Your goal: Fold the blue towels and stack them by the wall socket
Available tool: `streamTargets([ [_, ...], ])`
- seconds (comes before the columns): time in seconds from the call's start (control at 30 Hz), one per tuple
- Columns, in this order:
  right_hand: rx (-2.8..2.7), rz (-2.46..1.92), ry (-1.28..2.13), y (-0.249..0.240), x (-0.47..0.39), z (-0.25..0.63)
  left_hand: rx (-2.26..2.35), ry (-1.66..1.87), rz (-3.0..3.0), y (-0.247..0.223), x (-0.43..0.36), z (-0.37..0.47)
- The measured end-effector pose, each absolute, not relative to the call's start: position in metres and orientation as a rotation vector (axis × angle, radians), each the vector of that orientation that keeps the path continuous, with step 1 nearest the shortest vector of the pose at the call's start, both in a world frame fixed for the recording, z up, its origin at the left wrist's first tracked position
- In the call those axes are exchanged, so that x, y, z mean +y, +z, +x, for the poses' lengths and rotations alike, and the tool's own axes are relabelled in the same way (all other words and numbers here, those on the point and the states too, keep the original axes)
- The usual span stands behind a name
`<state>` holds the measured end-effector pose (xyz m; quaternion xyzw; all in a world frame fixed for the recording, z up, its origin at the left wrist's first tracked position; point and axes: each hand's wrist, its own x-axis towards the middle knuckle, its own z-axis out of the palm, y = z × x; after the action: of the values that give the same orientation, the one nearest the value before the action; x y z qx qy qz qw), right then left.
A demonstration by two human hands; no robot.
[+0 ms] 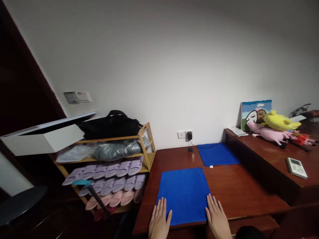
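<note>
A blue cloth [183, 194] lies flat and spread out on the brown wooden desk [239, 189], close to its front edge. My left hand [159, 219] rests palm down over the cloth's lower left edge, fingers stretched out and thumb apart. On the other side, my right hand [216, 214] is laid flat at the lower right edge, its fingertips touching the cloth's border. Neither hand grips anything. Farther back on the desk, a second blue cloth [218, 154] lies beside the raised section, with a small white tag at its front edge.
Left of the desk, a wooden shoe rack [147, 146] holds several slippers [124, 167], a black bag [112, 124] and a white box [62, 139]. A charger [189, 135] is plugged into the wall. On the raised right section lie plush toys [281, 120] and a remote control [297, 168].
</note>
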<state>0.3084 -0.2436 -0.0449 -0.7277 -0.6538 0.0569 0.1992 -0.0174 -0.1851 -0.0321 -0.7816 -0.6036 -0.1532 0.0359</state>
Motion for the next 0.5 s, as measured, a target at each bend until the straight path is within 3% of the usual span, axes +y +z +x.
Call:
streamTargets([
  [0.23, -1.832, -2.031, 0.147, -0.037, -0.245, 0.307, -1.860, -0.456, -2.437, -0.024, -0.193, -0.001],
  [0.5, -1.848, -1.925, 0.088, -0.058, -0.245, 0.313, -1.278, -0.541, -2.936, -0.011, -0.230, 0.135],
])
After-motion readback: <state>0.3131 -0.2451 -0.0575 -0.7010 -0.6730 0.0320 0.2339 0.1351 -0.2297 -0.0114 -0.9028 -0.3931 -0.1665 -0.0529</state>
